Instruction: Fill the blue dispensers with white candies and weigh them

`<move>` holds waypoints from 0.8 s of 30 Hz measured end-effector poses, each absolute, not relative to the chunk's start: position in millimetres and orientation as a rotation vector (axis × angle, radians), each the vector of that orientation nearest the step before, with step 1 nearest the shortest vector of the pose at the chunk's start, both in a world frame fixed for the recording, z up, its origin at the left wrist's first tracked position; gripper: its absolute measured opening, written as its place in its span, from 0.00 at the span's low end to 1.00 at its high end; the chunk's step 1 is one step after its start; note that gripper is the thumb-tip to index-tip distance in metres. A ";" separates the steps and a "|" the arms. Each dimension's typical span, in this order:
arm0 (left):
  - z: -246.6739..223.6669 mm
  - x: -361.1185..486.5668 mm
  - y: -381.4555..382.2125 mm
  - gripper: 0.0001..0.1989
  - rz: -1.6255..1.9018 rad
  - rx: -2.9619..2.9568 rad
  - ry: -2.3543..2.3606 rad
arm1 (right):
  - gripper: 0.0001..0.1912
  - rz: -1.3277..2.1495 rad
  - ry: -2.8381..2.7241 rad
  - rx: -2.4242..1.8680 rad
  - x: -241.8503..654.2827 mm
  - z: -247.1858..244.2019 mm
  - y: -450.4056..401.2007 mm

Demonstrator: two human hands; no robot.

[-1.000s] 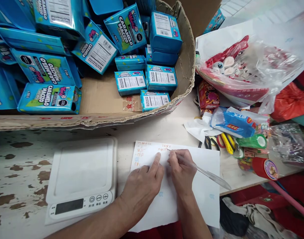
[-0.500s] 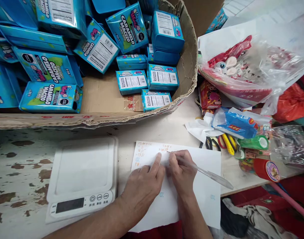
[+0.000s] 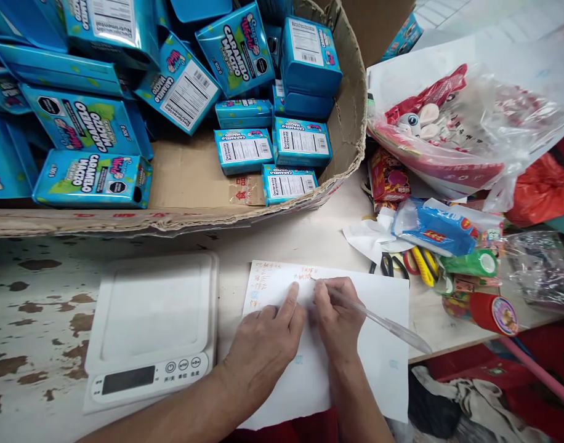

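Observation:
A white sheet of paper (image 3: 282, 394) lies on the table, with handwriting in orange ink near its top edge. My right hand (image 3: 338, 317) grips a clear-barrelled pen (image 3: 393, 329), its tip touching the paper at the end of a written line. Pressed on the sheet beside it is my left hand (image 3: 268, 338), palm down and holding nothing; its index finger is stretched out just below the writing. To the left of the paper stands a white kitchen scale (image 3: 153, 307) with a dark display.
A cardboard box (image 3: 189, 178) of blue candy tins (image 3: 180, 86) fills the back left. On the right lie scissors (image 3: 393, 264), a yellow-handled cutter (image 3: 425, 267), a blue packet (image 3: 434, 231), a red-lidded jar (image 3: 492, 312) and a plastic-wrapped bundle (image 3: 448, 135).
The pen tip has shifted very slightly to the right along the written line. My left hand stays in place on the paper.

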State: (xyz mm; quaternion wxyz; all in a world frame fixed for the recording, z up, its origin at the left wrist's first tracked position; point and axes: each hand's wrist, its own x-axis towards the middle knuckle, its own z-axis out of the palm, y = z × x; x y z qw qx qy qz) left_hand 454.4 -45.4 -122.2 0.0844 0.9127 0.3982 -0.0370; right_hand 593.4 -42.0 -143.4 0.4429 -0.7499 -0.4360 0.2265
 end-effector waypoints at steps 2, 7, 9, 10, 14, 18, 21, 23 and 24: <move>-122.7 454.9 -44.8 0.19 -0.097 2.726 1.192 | 0.08 0.572 -1.076 -1.859 593.4 -143.4 -42.2; -124.1 454.2 -44.1 0.19 -0.072 2.732 1.207 | 0.09 0.579 -1.107 -1.834 594.3 -144.9 -42.8; -124.5 453.8 -44.7 0.19 -0.071 2.728 1.199 | 0.08 0.566 -1.129 -1.822 594.5 -145.9 -43.2; -124.6 453.8 -44.9 0.18 -0.075 2.725 1.198 | 0.08 0.557 -1.126 -1.822 594.4 -146.2 -43.4; -124.3 453.3 -44.9 0.19 -0.107 2.721 1.191 | 0.08 0.550 -1.036 -1.833 594.9 -145.5 -44.5; -124.6 452.7 -44.7 0.20 -0.091 2.739 1.107 | 0.08 0.640 -0.863 -1.778 597.8 -142.4 -43.7; -126.6 454.1 -46.6 0.23 -0.092 2.760 1.066 | 0.08 0.715 -0.777 -1.728 601.4 -139.7 -41.8; -128.7 455.9 -48.4 0.22 -0.114 2.776 1.059 | 0.09 0.777 -0.761 -1.714 604.2 -137.9 -41.8; -129.6 456.8 -49.1 0.22 -0.123 2.783 1.060 | 0.10 0.817 -0.766 -1.709 605.6 -137.1 -42.5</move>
